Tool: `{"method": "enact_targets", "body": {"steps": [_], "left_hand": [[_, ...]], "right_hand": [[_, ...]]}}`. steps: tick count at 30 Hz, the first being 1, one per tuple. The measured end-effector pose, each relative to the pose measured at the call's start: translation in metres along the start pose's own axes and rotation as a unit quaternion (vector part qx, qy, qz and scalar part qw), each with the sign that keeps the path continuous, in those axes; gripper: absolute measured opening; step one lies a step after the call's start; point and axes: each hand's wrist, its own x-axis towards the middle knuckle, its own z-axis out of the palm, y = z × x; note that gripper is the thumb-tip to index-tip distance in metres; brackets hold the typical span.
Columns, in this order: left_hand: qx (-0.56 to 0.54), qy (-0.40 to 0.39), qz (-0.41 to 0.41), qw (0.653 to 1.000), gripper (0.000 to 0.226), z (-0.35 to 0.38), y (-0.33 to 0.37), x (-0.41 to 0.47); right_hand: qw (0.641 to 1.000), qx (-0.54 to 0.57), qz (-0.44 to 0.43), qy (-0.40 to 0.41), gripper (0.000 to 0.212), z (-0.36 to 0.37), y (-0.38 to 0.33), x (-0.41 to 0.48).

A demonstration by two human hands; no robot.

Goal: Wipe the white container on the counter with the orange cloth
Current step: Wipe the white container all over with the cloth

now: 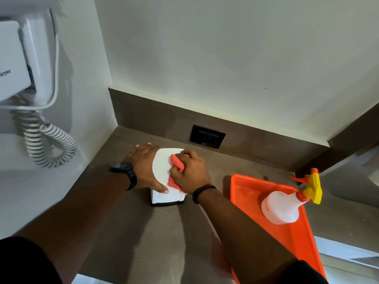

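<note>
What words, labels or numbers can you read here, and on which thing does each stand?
"dryer": white plastic wall-mounted hair dryer unit, word's start cut off.
Red print on the translucent plastic spray bottle: too blurred.
Small mark on the black wall socket: too small.

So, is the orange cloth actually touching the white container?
Touching. Head view: the orange cloth, bunched in the right hand, lies pressed on top of the white container.
</note>
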Motion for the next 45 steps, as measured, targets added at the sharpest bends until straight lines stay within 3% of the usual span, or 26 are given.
{"method": "enact_targets", "body": {"steps": [5,6,8,10,12,14,16,18,20,25,28,33,36,38,40,42,45], "left_hand": [[-0.036,0.038,-0.096,0.994,0.137,0.010,0.020,-0.011],[-0.045,0.056,-0.131,0.989,0.137,0.015,0.029,-0.015],[-0.082,0.103,-0.206,0.970,0.138,0.028,0.051,-0.023],[-0.106,0.127,-0.240,0.957,0.140,0.035,0.068,-0.030],[-0.088,0.123,-0.209,0.966,0.145,0.032,0.067,-0.030],[-0.048,0.109,-0.124,0.985,0.151,0.021,0.053,-0.020],[0.017,0.026,-0.007,0.999,0.155,0.000,0.040,-0.005],[0.088,-0.091,0.097,0.987,0.154,-0.022,0.036,0.011],[0.128,-0.154,0.143,0.969,0.146,-0.035,0.041,0.026],[0.132,-0.160,0.159,0.965,0.114,-0.041,0.055,0.037],[0.110,-0.126,0.082,0.982,0.111,-0.040,0.059,0.032],[0.060,-0.040,-0.134,0.988,0.105,-0.027,0.076,0.027],[0.023,-0.042,-0.199,0.979,0.099,-0.025,0.076,0.029],[-0.005,-0.061,-0.215,0.975,0.110,-0.026,0.072,0.029],[-0.017,-0.064,-0.196,0.978,0.135,-0.027,0.066,0.029],[0.076,-0.052,-0.114,0.989,0.163,-0.029,0.051,0.027],[0.229,-0.075,0.056,0.969,0.169,-0.028,0.034,0.035]], "right_hand": [[0.973,0.144,0.157,0.089,0.026,-0.006,-0.002,0.009],[0.949,0.192,0.220,0.119,0.022,-0.010,-0.001,0.011],[0.868,0.304,0.344,0.187,0.021,-0.020,0.006,0.012],[0.790,0.409,0.388,0.242,0.023,-0.027,0.015,0.008],[0.749,0.460,0.383,0.285,0.024,-0.027,0.026,0.004],[0.721,0.495,0.368,0.316,0.023,-0.027,0.035,-0.001],[0.695,0.525,0.363,0.332,0.021,-0.027,0.042,-0.004],[0.691,0.524,0.367,0.337,0.021,-0.027,0.047,-0.007],[0.689,0.527,0.364,0.339,0.022,-0.029,0.049,-0.009],[0.689,0.546,0.343,0.330,0.019,-0.041,0.042,-0.015],[0.690,0.550,0.336,0.330,0.019,-0.046,0.042,-0.017],[0.697,0.540,0.320,0.347,0.025,-0.045,0.050,-0.018],[0.705,0.510,0.334,0.363,0.026,-0.036,0.058,-0.021],[0.715,0.490,0.340,0.365,0.018,-0.027,0.060,-0.024],[0.729,0.476,0.339,0.356,0.014,-0.014,0.064,-0.028],[0.751,0.463,0.344,0.320,0.018,0.001,0.056,-0.030],[0.784,0.433,0.341,0.285,0.029,0.025,0.043,-0.029]]}}
